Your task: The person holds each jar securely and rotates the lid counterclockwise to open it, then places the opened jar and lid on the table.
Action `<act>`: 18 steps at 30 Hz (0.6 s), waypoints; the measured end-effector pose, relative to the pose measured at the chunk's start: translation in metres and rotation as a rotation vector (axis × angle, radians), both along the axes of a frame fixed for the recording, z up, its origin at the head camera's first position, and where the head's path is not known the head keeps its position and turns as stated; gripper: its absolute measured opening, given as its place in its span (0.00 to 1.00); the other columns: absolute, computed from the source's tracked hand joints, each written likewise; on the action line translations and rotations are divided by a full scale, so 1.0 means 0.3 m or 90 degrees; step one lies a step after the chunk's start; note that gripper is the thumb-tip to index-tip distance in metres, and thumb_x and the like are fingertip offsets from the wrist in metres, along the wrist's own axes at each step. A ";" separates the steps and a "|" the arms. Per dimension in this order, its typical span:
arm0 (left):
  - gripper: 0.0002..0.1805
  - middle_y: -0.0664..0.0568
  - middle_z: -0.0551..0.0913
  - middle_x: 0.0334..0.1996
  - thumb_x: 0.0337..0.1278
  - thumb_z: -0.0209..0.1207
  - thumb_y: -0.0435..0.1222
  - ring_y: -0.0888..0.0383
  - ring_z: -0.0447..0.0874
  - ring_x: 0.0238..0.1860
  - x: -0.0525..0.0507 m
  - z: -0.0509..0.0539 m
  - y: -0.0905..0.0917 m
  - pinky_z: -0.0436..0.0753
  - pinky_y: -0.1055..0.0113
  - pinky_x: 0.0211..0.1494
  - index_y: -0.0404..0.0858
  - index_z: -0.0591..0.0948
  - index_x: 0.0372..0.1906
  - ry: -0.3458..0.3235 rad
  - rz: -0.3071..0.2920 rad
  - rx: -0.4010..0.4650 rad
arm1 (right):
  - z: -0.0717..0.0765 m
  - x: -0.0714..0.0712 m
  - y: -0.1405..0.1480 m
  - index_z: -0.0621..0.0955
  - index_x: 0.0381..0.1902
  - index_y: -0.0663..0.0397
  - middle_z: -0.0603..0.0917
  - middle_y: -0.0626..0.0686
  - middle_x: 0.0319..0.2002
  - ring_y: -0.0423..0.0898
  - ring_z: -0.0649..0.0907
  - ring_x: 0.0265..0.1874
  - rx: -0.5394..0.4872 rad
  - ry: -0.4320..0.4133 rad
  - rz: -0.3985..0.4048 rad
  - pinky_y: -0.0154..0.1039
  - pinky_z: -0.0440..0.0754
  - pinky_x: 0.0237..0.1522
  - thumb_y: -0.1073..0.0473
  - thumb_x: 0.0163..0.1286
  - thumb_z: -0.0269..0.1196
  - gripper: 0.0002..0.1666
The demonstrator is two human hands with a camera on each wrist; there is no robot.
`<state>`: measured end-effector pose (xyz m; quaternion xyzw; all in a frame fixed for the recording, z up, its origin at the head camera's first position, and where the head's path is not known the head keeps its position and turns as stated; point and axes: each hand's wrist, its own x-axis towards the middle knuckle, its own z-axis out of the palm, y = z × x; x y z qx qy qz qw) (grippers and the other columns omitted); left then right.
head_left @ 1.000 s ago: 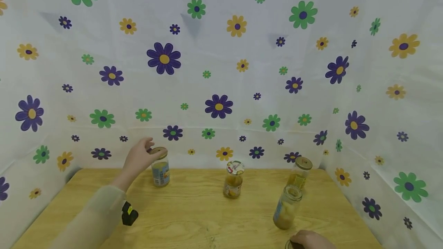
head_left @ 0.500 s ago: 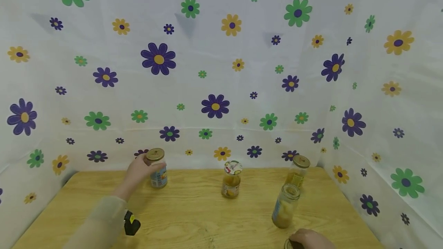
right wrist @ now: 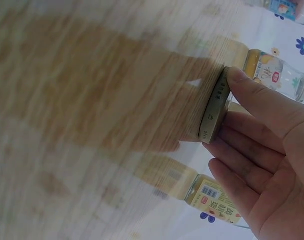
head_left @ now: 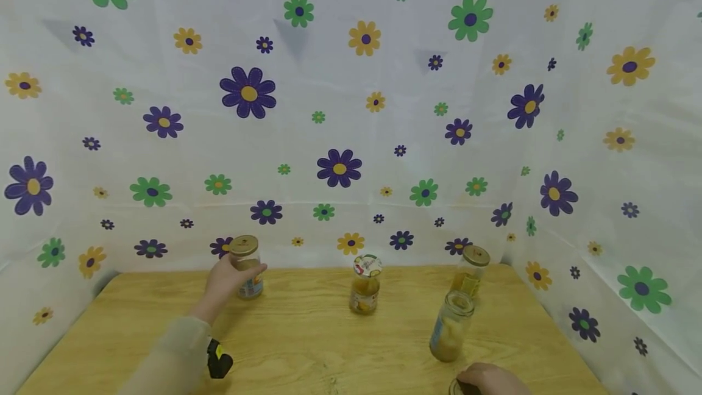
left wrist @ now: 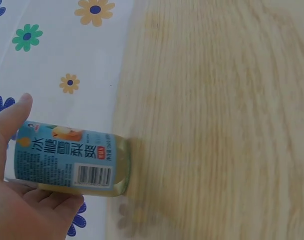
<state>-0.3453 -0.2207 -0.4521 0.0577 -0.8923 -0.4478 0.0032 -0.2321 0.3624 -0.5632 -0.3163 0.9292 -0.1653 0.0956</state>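
At the back left of the table, my left hand (head_left: 222, 282) grips a gold-lidded jar (head_left: 250, 288). In the left wrist view the thumb and fingers of that hand (left wrist: 22, 212) lie on either side of the jar's blue label (left wrist: 57, 155). My right hand (head_left: 493, 379), at the front right, pinches a metal lid (head_left: 465, 389); the right wrist view shows the lid (right wrist: 215, 107) on edge between thumb and fingers of the hand (right wrist: 276, 155), close to the tabletop. Just beyond stands a lidless jar (head_left: 450, 335) with pale pieces inside.
A jar with a patterned lid (head_left: 365, 288) stands at the middle back of the wooden table (head_left: 307, 346). Behind the lidless jar is another gold-lidded jar (head_left: 468, 276). Flowered cloth (head_left: 340, 102) encloses the back and sides. A black device (head_left: 219, 359) sits by the left sleeve.
My left hand has moved from above the jar's lid down to its side and taken hold of it. The right hand still holds the lid. The head view has shifted slightly.
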 end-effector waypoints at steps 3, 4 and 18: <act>0.52 0.19 0.63 0.75 0.69 0.67 0.52 0.24 0.65 0.75 -0.006 -0.020 0.008 0.69 0.31 0.77 0.18 0.57 0.77 0.001 0.014 0.018 | 0.002 0.002 -0.001 0.88 0.54 0.61 0.92 0.50 0.46 0.36 0.87 0.44 0.002 0.000 0.000 0.38 0.89 0.46 0.39 0.71 0.70 0.30; 0.51 0.19 0.64 0.74 0.69 0.66 0.51 0.24 0.66 0.74 -0.005 -0.024 0.009 0.70 0.31 0.76 0.18 0.57 0.77 0.003 0.017 0.022 | 0.001 0.002 -0.002 0.88 0.54 0.60 0.92 0.50 0.46 0.35 0.87 0.44 0.002 -0.005 -0.004 0.38 0.89 0.47 0.39 0.71 0.70 0.31; 0.46 0.19 0.67 0.73 0.71 0.65 0.47 0.24 0.69 0.72 -0.007 -0.043 0.010 0.70 0.32 0.76 0.17 0.59 0.75 0.004 0.021 0.028 | -0.010 -0.003 0.009 0.88 0.55 0.61 0.92 0.51 0.46 0.36 0.87 0.45 0.001 0.004 0.012 0.37 0.89 0.46 0.40 0.72 0.69 0.30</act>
